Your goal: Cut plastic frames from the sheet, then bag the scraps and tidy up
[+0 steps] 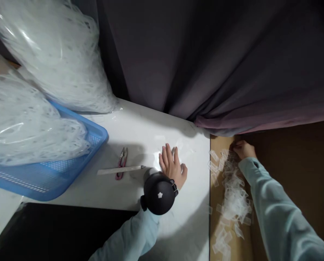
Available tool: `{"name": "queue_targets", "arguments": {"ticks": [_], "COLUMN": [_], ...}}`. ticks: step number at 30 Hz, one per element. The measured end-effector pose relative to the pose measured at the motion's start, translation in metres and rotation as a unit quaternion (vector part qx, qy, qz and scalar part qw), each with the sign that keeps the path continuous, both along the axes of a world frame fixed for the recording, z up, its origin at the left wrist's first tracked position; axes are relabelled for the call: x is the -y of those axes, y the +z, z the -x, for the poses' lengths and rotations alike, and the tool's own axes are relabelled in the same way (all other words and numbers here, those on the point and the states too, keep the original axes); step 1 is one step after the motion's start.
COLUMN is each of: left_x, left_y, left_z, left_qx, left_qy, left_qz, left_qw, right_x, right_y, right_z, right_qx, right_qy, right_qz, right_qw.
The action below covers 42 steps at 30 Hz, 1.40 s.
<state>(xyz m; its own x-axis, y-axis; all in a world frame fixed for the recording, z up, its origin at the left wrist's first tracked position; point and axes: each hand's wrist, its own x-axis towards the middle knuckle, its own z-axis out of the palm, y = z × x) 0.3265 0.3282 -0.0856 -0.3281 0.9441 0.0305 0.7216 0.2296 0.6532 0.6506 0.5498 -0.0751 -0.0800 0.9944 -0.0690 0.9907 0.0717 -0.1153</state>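
My left hand (pixel 172 166) lies palm down on the white table (pixel 189 203) with its fingers spread. It is beside a black, round-topped bottle (pixel 158 192) with a small white flower mark, which hides part of my wrist. Over the cardboard surface on the right, my right hand (pixel 244 149) has its fingers curled together. Whatever they may pinch is hidden or too small to make out. Just below it, small clear plastic pieces (pixel 234 199) lie in a loose heap on the cardboard (pixel 216 143).
Pink-handled thread snips (pixel 121 165) lie under a thin white pen-like stick (pixel 120 169). To the left, a blue basket (pixel 96 134) holds a bag of white plastic pieces (pixel 28 123), with another full bag (pixel 61 54) behind. A dark curtain (pixel 205 54) hangs along the back.
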Motion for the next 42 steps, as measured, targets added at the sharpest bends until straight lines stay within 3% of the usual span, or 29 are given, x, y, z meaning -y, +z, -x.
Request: {"name": "queue_targets", "arguments": {"ticks": [2, 5, 10, 11, 13, 15, 17, 20, 24, 30, 34, 37, 40, 42], "left_x": [-0.010, -0.012, 0.002, 0.004, 0.004, -0.004, -0.020, -0.046, -0.063, -0.067, -0.051, -0.017, 0.022, 0.044], "left_y": [-0.004, -0.006, 0.012, 0.018, 0.028, 0.031, 0.026, 0.010, 0.001, 0.001, -0.001, 0.005, 0.019, 0.029], "left_z": [-0.001, 0.001, 0.008, 0.009, 0.008, 0.005, 0.001, -0.006, -0.011, -0.008, -0.017, -0.028, -0.030, -0.024], "left_qx": [0.008, 0.049, 0.122, 0.142, 0.182, 0.187, 0.132, 0.031, -0.010, -0.024, -0.014, 0.008, 0.029, 0.048], "left_qy": [0.002, -0.045, -0.210, -0.248, -0.288, -0.246, -0.135, -0.002, -0.027, -0.095, -0.186, -0.301, -0.381, -0.381], "left_qz": [0.009, 0.002, -0.032, -0.050, -0.095, -0.131, -0.117, -0.036, 0.031, 0.061, 0.060, 0.043, 0.013, -0.002], "left_qw": [1.000, 0.998, 0.969, 0.957, 0.935, 0.942, 0.975, 0.999, 0.999, 0.993, 0.981, 0.953, 0.924, 0.923], "right_x": [0.015, 0.051, 0.105, 0.109, 0.107, 0.100, 0.093, 0.097, 0.127, 0.186, 0.214, 0.202, 0.163, 0.134], "right_y": [0.003, 0.011, 0.039, 0.044, 0.048, 0.044, 0.031, 0.011, 0.005, 0.031, 0.064, 0.094, 0.103, 0.091], "right_z": [0.009, 0.031, 0.057, 0.057, 0.050, 0.039, 0.028, 0.016, 0.013, 0.028, 0.050, 0.080, 0.134, 0.184], "right_qx": [-0.016, -0.059, -0.137, -0.143, -0.146, -0.137, -0.121, -0.106, -0.109, -0.121, -0.145, -0.152, -0.140, -0.157], "right_qy": [0.012, 0.063, 0.182, 0.181, 0.132, 0.053, -0.004, -0.031, 0.005, 0.101, 0.183, 0.234, 0.260, 0.273], "right_qz": [0.052, 0.142, 0.340, 0.352, 0.292, 0.159, 0.047, -0.005, 0.029, 0.166, 0.314, 0.390, 0.325, 0.257], "right_qw": [0.998, 0.986, 0.913, 0.907, 0.936, 0.976, 0.992, 0.994, 0.994, 0.973, 0.920, 0.878, 0.899, 0.914]}}
